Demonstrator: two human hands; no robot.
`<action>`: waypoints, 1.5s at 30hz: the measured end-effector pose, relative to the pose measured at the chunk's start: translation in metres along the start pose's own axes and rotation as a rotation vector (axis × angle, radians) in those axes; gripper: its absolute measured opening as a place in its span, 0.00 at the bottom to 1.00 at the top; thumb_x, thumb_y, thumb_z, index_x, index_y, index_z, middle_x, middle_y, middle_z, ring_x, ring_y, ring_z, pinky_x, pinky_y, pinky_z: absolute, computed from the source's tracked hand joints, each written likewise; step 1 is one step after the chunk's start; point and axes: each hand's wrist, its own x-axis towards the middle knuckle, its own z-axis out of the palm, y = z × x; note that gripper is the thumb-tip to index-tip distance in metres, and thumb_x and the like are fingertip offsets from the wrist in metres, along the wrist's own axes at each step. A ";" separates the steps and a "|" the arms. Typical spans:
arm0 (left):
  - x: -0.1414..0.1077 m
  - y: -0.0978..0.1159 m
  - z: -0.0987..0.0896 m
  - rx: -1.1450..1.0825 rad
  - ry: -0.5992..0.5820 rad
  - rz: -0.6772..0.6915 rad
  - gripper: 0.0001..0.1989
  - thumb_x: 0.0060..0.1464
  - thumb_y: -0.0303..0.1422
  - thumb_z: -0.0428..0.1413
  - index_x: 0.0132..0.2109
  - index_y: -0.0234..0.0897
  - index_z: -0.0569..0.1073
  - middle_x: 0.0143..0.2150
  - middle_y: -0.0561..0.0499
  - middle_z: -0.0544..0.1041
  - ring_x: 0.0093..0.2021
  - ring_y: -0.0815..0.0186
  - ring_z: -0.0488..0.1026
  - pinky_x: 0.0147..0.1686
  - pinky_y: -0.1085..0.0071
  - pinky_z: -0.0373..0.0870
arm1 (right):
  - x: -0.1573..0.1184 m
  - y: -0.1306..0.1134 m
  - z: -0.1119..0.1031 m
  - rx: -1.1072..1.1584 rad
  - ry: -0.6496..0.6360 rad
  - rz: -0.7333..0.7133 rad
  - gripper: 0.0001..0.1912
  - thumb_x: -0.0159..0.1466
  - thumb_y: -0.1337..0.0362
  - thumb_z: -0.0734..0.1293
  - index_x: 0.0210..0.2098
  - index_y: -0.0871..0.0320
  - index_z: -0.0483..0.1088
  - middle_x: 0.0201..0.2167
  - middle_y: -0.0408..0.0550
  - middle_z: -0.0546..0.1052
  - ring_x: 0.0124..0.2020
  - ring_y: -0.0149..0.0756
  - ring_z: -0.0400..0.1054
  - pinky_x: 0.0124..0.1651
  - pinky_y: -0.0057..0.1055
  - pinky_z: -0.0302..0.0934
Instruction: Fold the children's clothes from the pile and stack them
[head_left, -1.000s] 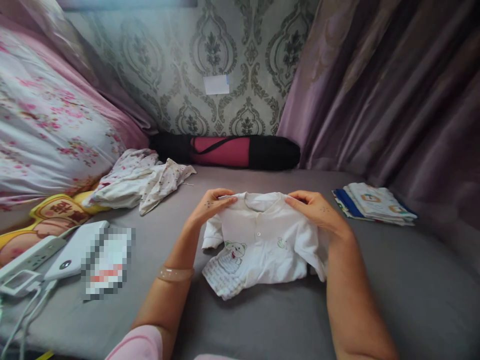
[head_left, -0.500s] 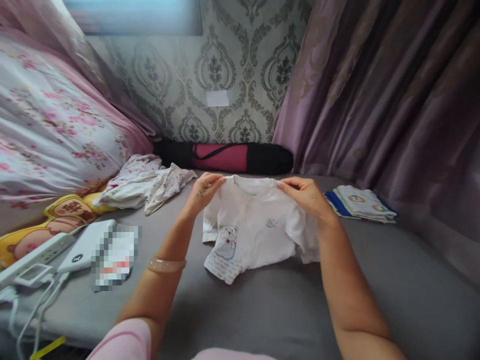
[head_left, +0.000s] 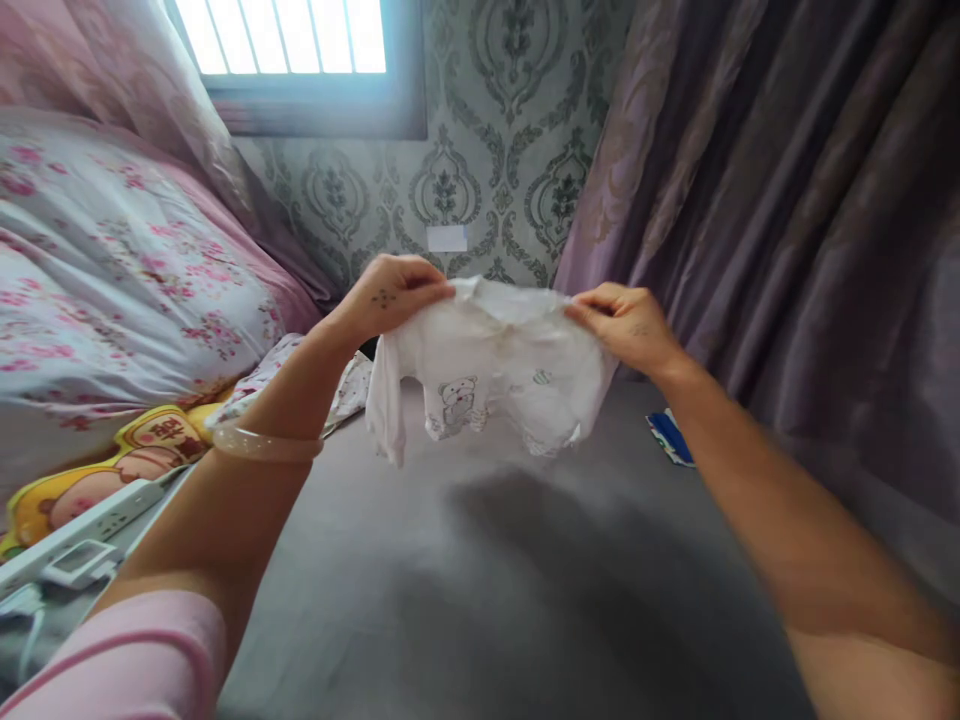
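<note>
A small white baby shirt (head_left: 495, 350) with a bear print hangs in the air between both hands, its lower part blurred and billowing. My left hand (head_left: 397, 292) is closed on one shoulder, with fingers and thumb pinching the cloth beside the collar. At the opposite shoulder my right hand (head_left: 622, 318) pinches the fabric in the same way. One sleeve dangles below the left hand. Beneath the shirt, its shadow falls on the grey bed sheet (head_left: 360, 580).
Folded clothes (head_left: 671, 438) lie at the right, partly behind my right forearm. On the left are a yellow cartoon cushion (head_left: 97, 480), a power strip (head_left: 82, 535) with plugs, crumpled clothing (head_left: 352, 385) and floral bedding (head_left: 135, 260). A purple curtain (head_left: 750, 220) hangs at the right.
Both hands have lifted the shirt up off the bed, and its hem has swung away from me. The camera view has tilted upward, showing more of the window.
</note>
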 end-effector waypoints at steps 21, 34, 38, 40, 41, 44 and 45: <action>0.010 0.002 0.057 -0.259 0.097 -0.260 0.13 0.42 0.41 0.65 0.29 0.34 0.78 0.23 0.52 0.74 0.31 0.65 0.71 0.31 0.72 0.64 | -0.001 0.020 0.029 0.048 0.132 0.067 0.22 0.54 0.43 0.69 0.35 0.55 0.79 0.32 0.47 0.80 0.37 0.42 0.72 0.40 0.36 0.64; 0.004 -0.014 0.061 -0.544 -0.036 -0.366 0.17 0.41 0.43 0.66 0.33 0.34 0.80 0.29 0.49 0.78 0.31 0.67 0.73 0.32 0.71 0.68 | -0.008 0.009 0.018 0.155 -0.096 0.222 0.23 0.51 0.42 0.71 0.35 0.53 0.80 0.30 0.46 0.80 0.36 0.42 0.73 0.37 0.35 0.66; 0.000 -0.008 0.055 -0.434 -0.094 -0.362 0.15 0.39 0.43 0.67 0.29 0.34 0.79 0.25 0.51 0.76 0.29 0.66 0.73 0.30 0.71 0.68 | -0.012 0.006 0.013 0.165 -0.269 0.244 0.23 0.50 0.42 0.72 0.34 0.54 0.80 0.29 0.45 0.80 0.35 0.41 0.73 0.35 0.33 0.66; -0.003 -0.005 0.052 -0.475 -0.156 -0.345 0.16 0.41 0.44 0.66 0.32 0.35 0.80 0.27 0.50 0.77 0.30 0.64 0.74 0.30 0.70 0.69 | -0.014 0.005 0.012 0.196 -0.324 0.243 0.24 0.49 0.42 0.72 0.34 0.55 0.80 0.30 0.45 0.80 0.34 0.40 0.73 0.34 0.32 0.65; -0.004 -0.004 0.051 -0.498 -0.201 -0.341 0.16 0.42 0.44 0.65 0.32 0.35 0.80 0.27 0.49 0.78 0.30 0.64 0.74 0.30 0.70 0.69 | -0.014 0.005 0.011 0.203 -0.297 0.245 0.24 0.49 0.42 0.72 0.33 0.56 0.80 0.29 0.45 0.80 0.33 0.39 0.73 0.34 0.31 0.65; -0.006 -0.007 0.049 -0.473 -0.231 -0.377 0.16 0.41 0.44 0.66 0.30 0.34 0.80 0.25 0.49 0.77 0.28 0.65 0.73 0.27 0.71 0.68 | -0.015 0.004 0.010 0.233 -0.291 0.250 0.25 0.48 0.42 0.72 0.32 0.57 0.79 0.29 0.46 0.80 0.32 0.38 0.72 0.34 0.31 0.65; -0.006 -0.008 0.050 -0.460 -0.223 -0.388 0.16 0.40 0.44 0.66 0.30 0.35 0.80 0.24 0.49 0.76 0.27 0.65 0.73 0.27 0.71 0.68 | -0.015 0.004 0.009 0.246 -0.336 0.251 0.25 0.48 0.42 0.72 0.33 0.57 0.79 0.30 0.47 0.80 0.32 0.38 0.72 0.35 0.32 0.65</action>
